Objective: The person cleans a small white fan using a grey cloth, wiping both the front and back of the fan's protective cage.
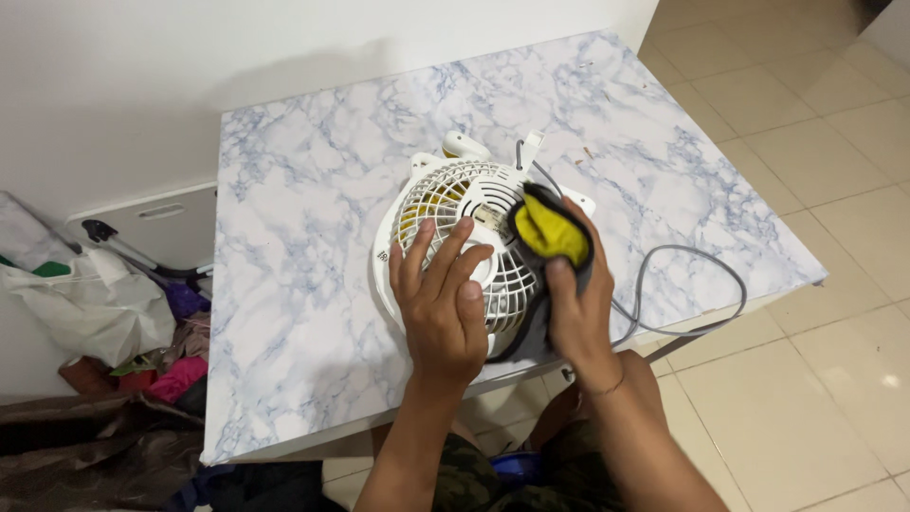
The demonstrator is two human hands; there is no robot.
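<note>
Both hands on the white fan (455,204): left hand (444,303) flat, right hand (578,303) gripping a cloth (550,230).

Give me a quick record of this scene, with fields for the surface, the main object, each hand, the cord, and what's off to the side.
Surface: marble-pattern table
Main object: white fan lying flat, grille up
Left hand: fingers spread, pressing on the grille
Right hand: pressing a yellow and grey cloth on the fan
Cord: grey, looping over the table's right edge
Side: pile of bags and clothes on the floor, left of the table
</note>
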